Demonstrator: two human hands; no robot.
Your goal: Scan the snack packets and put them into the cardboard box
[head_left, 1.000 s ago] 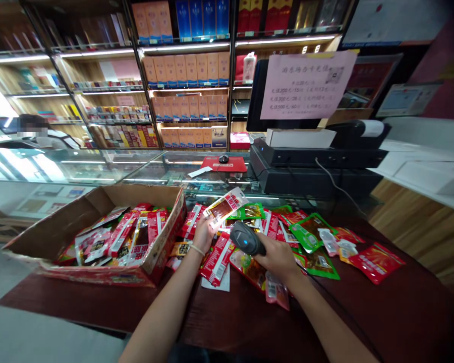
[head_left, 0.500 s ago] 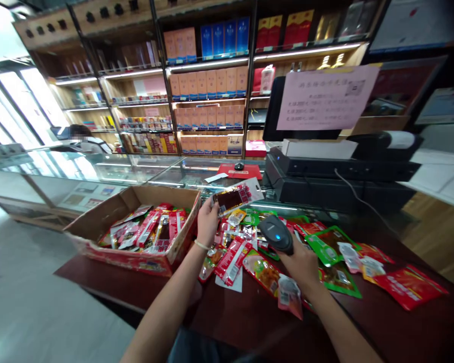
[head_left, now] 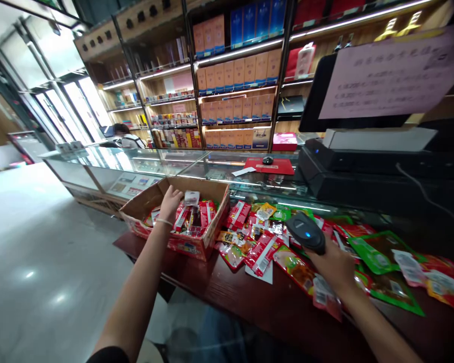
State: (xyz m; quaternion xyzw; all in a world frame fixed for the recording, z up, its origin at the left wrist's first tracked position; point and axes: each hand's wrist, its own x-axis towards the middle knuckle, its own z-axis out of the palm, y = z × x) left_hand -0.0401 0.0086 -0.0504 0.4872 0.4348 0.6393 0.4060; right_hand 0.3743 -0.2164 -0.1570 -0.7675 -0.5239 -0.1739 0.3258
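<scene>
The left hand (head_left: 170, 201) is stretched over the box (head_left: 181, 247), which stands at the left end of the table (head_left: 245, 297), close to its front edge. A small packet (head_left: 192, 197) is just at the fingertips, above the other ones in the box. Whether the fingers pinch it or only touch it, I cannot tell. The right hand (head_left: 335, 264) is closed around the scanner (head_left: 306, 233), above the loose packets (head_left: 263, 247) in the middle of the table.

I think two things could go wrong. The right forearm lies across packets near the front edge, so a careless pull of this arm could sweep some off the table. The box is near the left front corner, and a push from the left hand could move it over the edge.

The right fingers are hidden under the scanner. The prints on the packets are too blurred to read, and the right end of the table is cut off.
</scene>
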